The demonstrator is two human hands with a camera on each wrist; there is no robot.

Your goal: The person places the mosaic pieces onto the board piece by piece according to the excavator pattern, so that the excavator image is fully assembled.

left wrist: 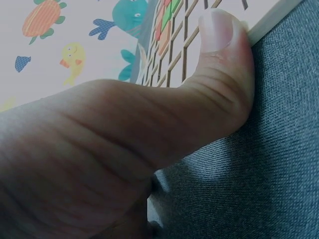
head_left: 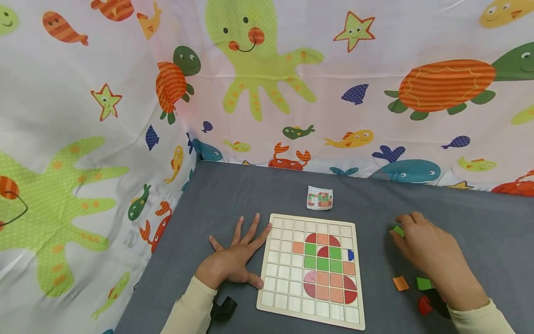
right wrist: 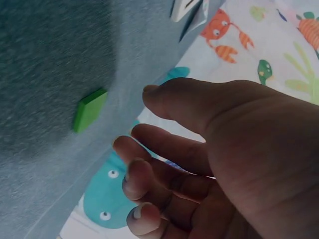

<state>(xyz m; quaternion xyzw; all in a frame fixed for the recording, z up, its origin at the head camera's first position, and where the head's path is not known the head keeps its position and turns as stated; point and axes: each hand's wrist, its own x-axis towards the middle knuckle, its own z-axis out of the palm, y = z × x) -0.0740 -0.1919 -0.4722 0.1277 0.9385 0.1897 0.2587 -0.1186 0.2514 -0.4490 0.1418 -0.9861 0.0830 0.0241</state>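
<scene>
My left hand (head_left: pixel 233 262) lies with fingers spread at the left edge of a wooden grid board (head_left: pixel 283 271). In the left wrist view its thumb (left wrist: pixel 219 55) rests on the board's rim. Green and salmon squares and red rounded pieces fill cells on the board's right half, with one blue half-round piece (head_left: pixel 351 255). To the right of the board, my right hand (head_left: pixel 431 250) hovers by a green square tile (head_left: pixel 398 230) on the grey cloth. The right wrist view has its fingers loosely bent and holding nothing, apart from that green tile (right wrist: pixel 90 110).
A small printed pattern card (head_left: pixel 320 198) lies behind the board. Below my right hand are an orange tile (head_left: pixel 401 283), another green tile (head_left: pixel 423 284) and a red piece (head_left: pixel 424 305). A curtain with sea animals (head_left: pixel 258 83) stands along the back and left.
</scene>
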